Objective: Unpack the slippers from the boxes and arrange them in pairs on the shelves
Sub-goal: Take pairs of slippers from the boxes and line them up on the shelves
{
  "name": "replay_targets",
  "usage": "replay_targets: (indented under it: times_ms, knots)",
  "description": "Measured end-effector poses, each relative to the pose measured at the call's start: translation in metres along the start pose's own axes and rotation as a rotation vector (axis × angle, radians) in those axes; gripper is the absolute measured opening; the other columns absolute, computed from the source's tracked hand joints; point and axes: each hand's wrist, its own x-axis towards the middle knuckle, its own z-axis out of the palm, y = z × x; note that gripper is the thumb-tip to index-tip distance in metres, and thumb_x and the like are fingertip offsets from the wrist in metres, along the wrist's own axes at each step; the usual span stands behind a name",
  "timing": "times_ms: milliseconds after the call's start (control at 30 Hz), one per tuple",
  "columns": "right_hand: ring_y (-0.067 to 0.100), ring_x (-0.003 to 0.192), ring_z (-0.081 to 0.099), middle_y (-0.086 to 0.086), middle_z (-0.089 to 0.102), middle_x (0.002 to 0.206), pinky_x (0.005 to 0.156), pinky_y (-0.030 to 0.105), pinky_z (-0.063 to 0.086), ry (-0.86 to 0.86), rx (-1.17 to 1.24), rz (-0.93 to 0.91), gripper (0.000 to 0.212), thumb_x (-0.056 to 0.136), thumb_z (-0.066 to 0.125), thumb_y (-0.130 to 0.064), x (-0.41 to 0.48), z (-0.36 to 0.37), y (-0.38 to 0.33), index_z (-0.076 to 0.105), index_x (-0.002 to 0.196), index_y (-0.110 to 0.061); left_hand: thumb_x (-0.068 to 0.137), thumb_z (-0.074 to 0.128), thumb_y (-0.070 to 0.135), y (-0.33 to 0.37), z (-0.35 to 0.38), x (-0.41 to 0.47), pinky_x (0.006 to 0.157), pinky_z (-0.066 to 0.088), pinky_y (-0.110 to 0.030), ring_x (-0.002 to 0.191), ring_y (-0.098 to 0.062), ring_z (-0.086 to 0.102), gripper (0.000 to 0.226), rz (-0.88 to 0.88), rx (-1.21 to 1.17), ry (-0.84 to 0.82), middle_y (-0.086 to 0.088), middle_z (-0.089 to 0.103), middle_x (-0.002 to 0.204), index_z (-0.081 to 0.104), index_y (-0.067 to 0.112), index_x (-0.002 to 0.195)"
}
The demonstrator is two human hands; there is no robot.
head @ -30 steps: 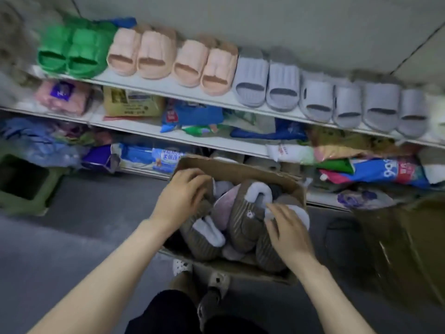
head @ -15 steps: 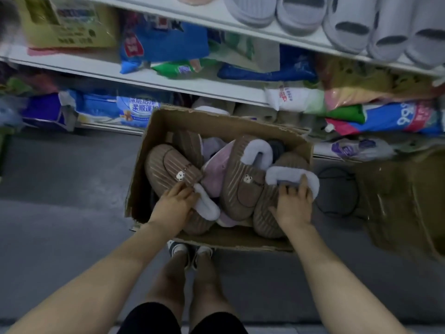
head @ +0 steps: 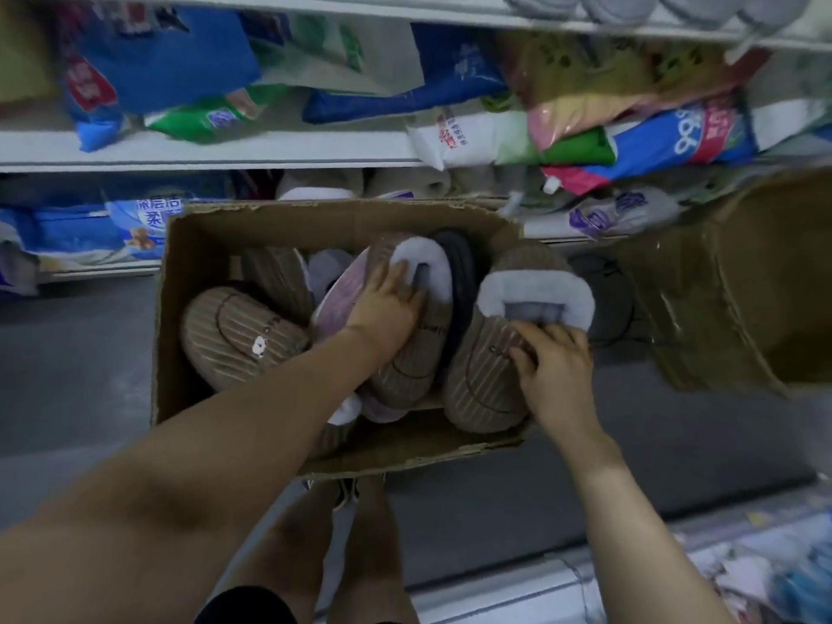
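Left hand [head: 387, 306]: your fingers lie straight across the middle slipper [head: 414, 362], tips at its fleece cuff.
Right hand [head: 558, 371]: your fingers curl round the right slipper [head: 481, 389], gripping its upper.
Box [head: 180, 272]: holds both slippers among others, on the floor [head: 81, 376] before the shelf [head: 202, 150].

The open cardboard box [head: 180, 308] is plain brown. At frame left, the tan ribbed fabric slipper [head: 243, 335] bears a small white bear patch. The centre tan ribbed slipper [head: 414, 367] and the right tan ribbed slipper [head: 486, 380] have white fleece linings. Between them show a pink soft slipper [head: 335, 299] and a dark grey slipper [head: 461, 272]. The smooth floor [head: 67, 376] is grey, and the upper-left plastic pack [head: 157, 60] is blue.
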Motion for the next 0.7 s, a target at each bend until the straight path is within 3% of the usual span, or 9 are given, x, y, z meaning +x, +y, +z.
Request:
replay_targets:
  times_ms: [67,167,233,300,400,500,567,633,700]
  knots:
    - [0.038,0.099,0.053,0.014,0.064,0.095,0.090,0.043,0.043,0.038,0.073,-0.016,0.037,0.085,0.069,-0.004,-0.003,0.003,0.005,0.067,0.121,-0.014,0.099,0.039,0.020,0.002,-0.015,0.005,0.115,0.000,-0.061,0.142,-0.043,0.015,0.043,-0.034,0.059,-0.048,-0.021,0.036,0.149,0.047,0.005,0.138]
    - [0.032,0.100,0.050,0.012,0.064,0.097,0.088,0.035,0.037,0.080,0.140,-0.008,0.034,0.089,0.067,-0.008,-0.004,-0.003,0.000,0.065,0.122,-0.013,0.086,0.060,0.025,-0.011,-0.038,-0.008,0.114,0.007,-0.061,0.128,-0.041,0.036,0.032,0.032,0.056,-0.006,-0.014,0.062,0.118,0.068,0.011,0.113]
    - [0.027,0.105,0.048,0.008,0.064,0.105,0.087,0.031,0.038,0.064,0.221,0.029,0.033,0.091,0.063,-0.013,0.000,-0.015,-0.012,0.062,0.124,-0.016,0.078,0.066,0.029,-0.027,-0.053,-0.030,0.109,0.021,-0.064,0.111,-0.040,0.049,0.023,0.047,0.026,0.134,-0.007,0.067,0.090,0.074,0.014,0.094]
    - [0.022,0.111,0.048,0.000,0.060,0.115,0.091,0.030,0.038,0.028,0.336,0.077,0.032,0.093,0.059,-0.019,0.011,-0.029,-0.026,0.058,0.125,-0.023,0.078,0.062,0.031,-0.044,-0.069,-0.058,0.105,0.027,-0.065,0.098,-0.037,0.054,0.019,0.032,0.014,0.331,-0.005,0.064,0.077,0.072,0.015,0.083]
    - [0.000,0.099,0.051,-0.021,0.049,0.100,0.084,0.016,0.041,-0.046,0.490,0.079,0.022,0.095,0.056,-0.020,0.030,-0.042,-0.055,0.058,0.117,-0.026,0.084,0.051,0.036,-0.074,-0.093,-0.102,0.104,0.026,-0.063,0.098,-0.038,0.052,0.027,-0.033,0.039,0.466,-0.008,0.062,0.081,0.066,0.014,0.084]
    - [-0.016,0.089,0.049,-0.026,0.052,0.095,0.070,0.001,0.036,-0.189,0.539,-0.037,0.018,0.094,0.058,-0.017,0.055,-0.034,-0.090,0.061,0.109,-0.027,0.086,0.045,0.038,-0.113,-0.083,-0.132,0.094,0.037,-0.063,0.092,-0.040,0.053,0.034,-0.057,0.022,0.428,-0.010,0.060,0.080,0.064,0.010,0.083]
    - [-0.014,0.092,0.050,-0.021,0.056,0.098,0.075,0.005,0.036,-0.285,0.498,-0.152,0.019,0.092,0.060,-0.018,0.066,-0.011,-0.115,0.061,0.108,-0.029,0.086,0.045,0.039,-0.133,-0.050,-0.143,0.090,0.041,-0.061,0.089,-0.039,0.056,0.035,-0.059,-0.018,0.291,-0.012,0.058,0.082,0.064,0.009,0.084]
    - [-0.002,0.112,0.046,-0.009,0.054,0.119,0.095,0.022,0.040,-0.347,0.378,-0.234,0.033,0.090,0.064,-0.020,0.067,0.022,-0.135,0.057,0.121,-0.029,0.084,0.048,0.040,-0.137,-0.013,-0.153,0.089,0.043,-0.059,0.095,-0.042,0.056,0.037,-0.108,-0.112,0.194,-0.015,0.058,0.091,0.065,0.008,0.093]
    - [0.017,0.139,0.029,0.001,0.029,0.150,0.113,0.037,0.035,-0.385,0.327,-0.216,0.063,0.088,0.068,-0.017,0.055,0.054,-0.148,0.039,0.143,-0.030,0.084,0.053,0.035,-0.125,0.015,-0.165,0.096,0.040,-0.062,0.115,-0.046,0.048,0.040,-0.241,-0.267,0.275,-0.022,0.054,0.118,0.060,0.009,0.114]
